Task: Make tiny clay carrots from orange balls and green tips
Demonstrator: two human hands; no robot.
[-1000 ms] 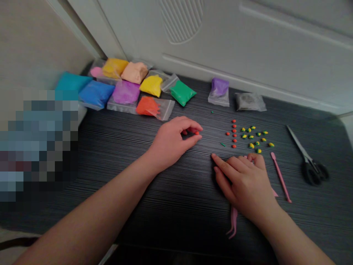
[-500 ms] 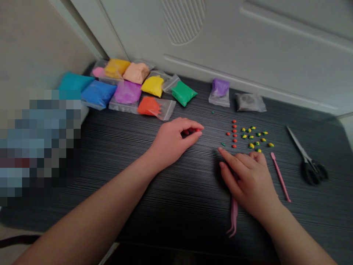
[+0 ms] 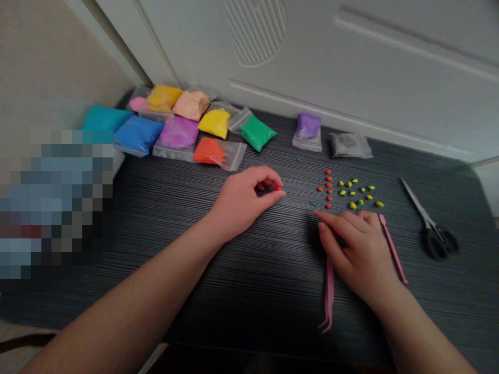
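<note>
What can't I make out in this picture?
All in the head view:
- Part of the small red piece: covered by the left hand.
- The far end of the pink tweezers: under the right hand.
- Whether the right hand grips anything: its own back and fingers hide that.
- What the green speck is: too small.
- Whatever is at far left: blurred into blocks.

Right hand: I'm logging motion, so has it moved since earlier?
Yes, the right hand moved rightward: its index fingertip, earlier left of the green sliver, is now on its near side.
</note>
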